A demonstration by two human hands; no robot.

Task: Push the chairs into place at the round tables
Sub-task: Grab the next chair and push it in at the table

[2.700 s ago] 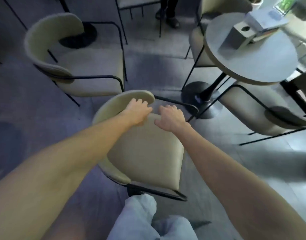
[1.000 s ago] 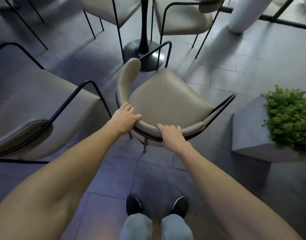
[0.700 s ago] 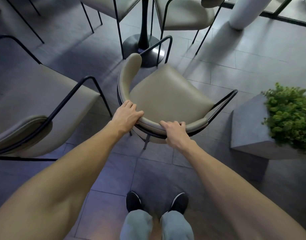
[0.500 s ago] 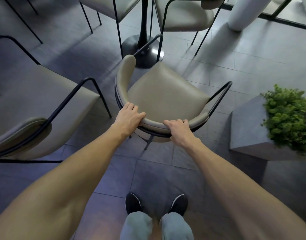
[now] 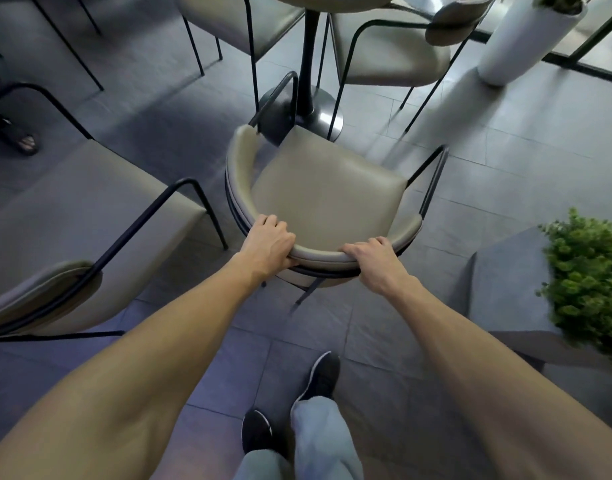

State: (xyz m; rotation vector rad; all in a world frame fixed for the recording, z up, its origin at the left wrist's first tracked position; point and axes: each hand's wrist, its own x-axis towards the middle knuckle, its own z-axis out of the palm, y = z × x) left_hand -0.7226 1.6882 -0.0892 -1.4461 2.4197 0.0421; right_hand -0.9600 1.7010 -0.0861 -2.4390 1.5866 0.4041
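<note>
Chair [image 5: 327, 199] stands on the floor [image 5: 505, 188] just short of the round surface's pedestal [image 5: 309, 64]. Both the left hand [image 5: 269, 244] and right hand [image 5: 373, 261] grasp its padded backrest [image 5: 318, 256], a sound hold; the thin frame looks stiff and light.

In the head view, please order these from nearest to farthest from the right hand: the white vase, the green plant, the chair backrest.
1. The chair backrest: the right hand grips it, directly in front.
2. The green plant: off to the right, in a grey box.
3. The white vase: far ahead, upper right.
</note>
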